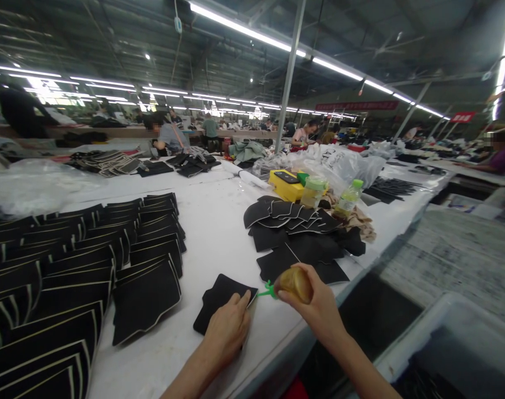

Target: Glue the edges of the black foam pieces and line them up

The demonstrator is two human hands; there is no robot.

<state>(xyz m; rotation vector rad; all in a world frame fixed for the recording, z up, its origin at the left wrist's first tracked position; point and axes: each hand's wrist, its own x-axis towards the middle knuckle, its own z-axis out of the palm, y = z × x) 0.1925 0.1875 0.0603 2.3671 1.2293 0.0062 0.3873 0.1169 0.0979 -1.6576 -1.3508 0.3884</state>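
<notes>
My left hand lies on a black fabric piece with a pale edge, its fingers stretched out and pressing the piece to the white table. In my right hand is an amber squeeze bottle, tilted on its side, with the fingers wrapped round it. Its thin green nozzle points left and meets the piece's right edge, close to my left fingertips. Whether liquid comes out is too small to tell. Just beyond the bottle lies a loose pile of similar black pieces.
Overlapping rows of black pieces cover the table's left side. Behind the pile stand a yellow box with a phone on it, a jar and a green-capped bottle. A plastic bin sits below the table's right edge. People work farther back.
</notes>
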